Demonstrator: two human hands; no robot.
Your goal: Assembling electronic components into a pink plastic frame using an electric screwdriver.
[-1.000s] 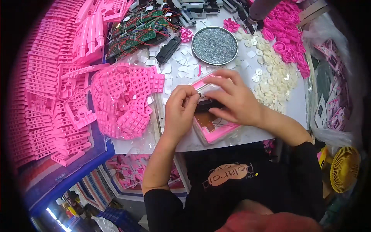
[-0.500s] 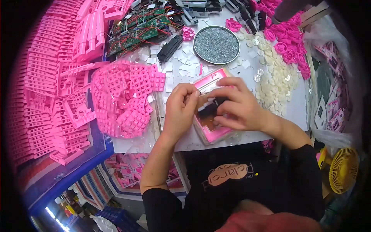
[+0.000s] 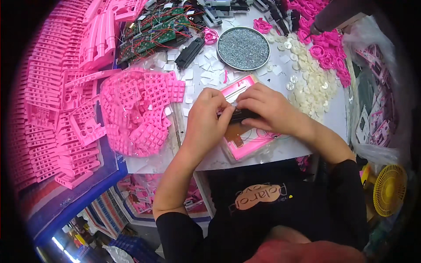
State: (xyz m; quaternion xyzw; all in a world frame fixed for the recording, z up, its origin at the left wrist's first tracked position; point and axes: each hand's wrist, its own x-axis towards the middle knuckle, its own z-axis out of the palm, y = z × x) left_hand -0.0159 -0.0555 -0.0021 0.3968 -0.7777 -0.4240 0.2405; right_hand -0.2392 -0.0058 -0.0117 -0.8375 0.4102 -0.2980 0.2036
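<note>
A pink plastic housing (image 3: 247, 150) lies in a clear-edged holder on the white table, tilted a little, with a brown panel (image 3: 234, 135) showing inside it. Over its middle both hands pinch a small black plastic part (image 3: 240, 115). My left hand (image 3: 209, 115) has thumb and forefinger pressed together at the part's left end. Curled round its right side is my right hand (image 3: 271, 108), fingertips nearly meeting the left thumb. Thin wires (image 3: 274, 136) trail over the housing below my right hand. The fingers hide much of the black part.
A round tin of small screws (image 3: 244, 48) stands beyond the housing. To the left are bagged pink keypads (image 3: 144, 114) and stacked pink casings (image 3: 48, 105); green circuit boards (image 3: 153, 35) lie far left. White discs (image 3: 309, 83) and pink rings (image 3: 326, 52) heap at right, under a dark tool (image 3: 326, 19).
My hands have come closer together over the housing. The black part has turned to lie more level, and my right fingers have curled in. Thin wires now show beside the housing.
</note>
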